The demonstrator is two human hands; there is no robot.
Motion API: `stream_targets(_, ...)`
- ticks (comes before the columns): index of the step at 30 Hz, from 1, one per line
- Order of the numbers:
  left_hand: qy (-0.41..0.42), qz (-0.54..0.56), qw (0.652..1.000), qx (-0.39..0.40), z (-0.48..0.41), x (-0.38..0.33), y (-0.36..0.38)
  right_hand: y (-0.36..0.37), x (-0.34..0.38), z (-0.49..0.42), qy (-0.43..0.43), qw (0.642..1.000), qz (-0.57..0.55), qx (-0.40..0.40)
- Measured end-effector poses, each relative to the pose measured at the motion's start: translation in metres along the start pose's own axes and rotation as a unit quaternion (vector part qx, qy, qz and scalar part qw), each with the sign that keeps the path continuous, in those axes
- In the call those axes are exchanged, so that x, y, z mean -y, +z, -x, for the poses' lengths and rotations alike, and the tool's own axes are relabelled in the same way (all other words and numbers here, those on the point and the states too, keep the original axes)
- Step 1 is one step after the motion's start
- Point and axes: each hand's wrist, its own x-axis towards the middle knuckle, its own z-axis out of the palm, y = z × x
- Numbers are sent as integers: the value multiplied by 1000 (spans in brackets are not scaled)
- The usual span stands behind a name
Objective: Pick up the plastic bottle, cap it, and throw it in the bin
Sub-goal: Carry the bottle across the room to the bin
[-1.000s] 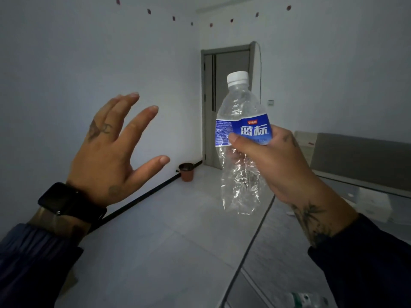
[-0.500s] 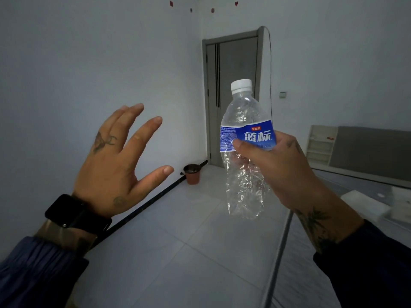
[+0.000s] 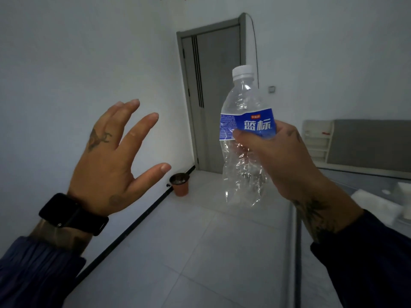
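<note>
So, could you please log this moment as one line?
right hand: holds bottle upright | cap: on | left hand: open, empty | bin: on floor by wall

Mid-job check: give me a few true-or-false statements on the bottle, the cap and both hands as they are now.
1. The white cap sits on the plastic bottle. True.
2. The left hand grips the bottle. False: it is open and apart from it; the right hand holds it.
3. The bottle is upright. True.
4. The bottle is full of water. False: it looks empty and crumpled.
5. A small orange bin stands on the floor by the wall. True.
</note>
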Motion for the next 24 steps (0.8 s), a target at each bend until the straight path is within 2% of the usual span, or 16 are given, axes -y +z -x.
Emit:
stream_targets(10, 55, 84, 995, 7, -116, 58, 180, 5, -78, -144, 9, 997, 35, -61)
stream_targets(17, 83, 170, 982, -5, -235, 112, 317, 19, -131, -289, 11, 990, 53, -131)
stream_targets(24, 119, 228, 966, -9, -330, 120, 440, -4, -190, -394, 19, 980, 90, -174)
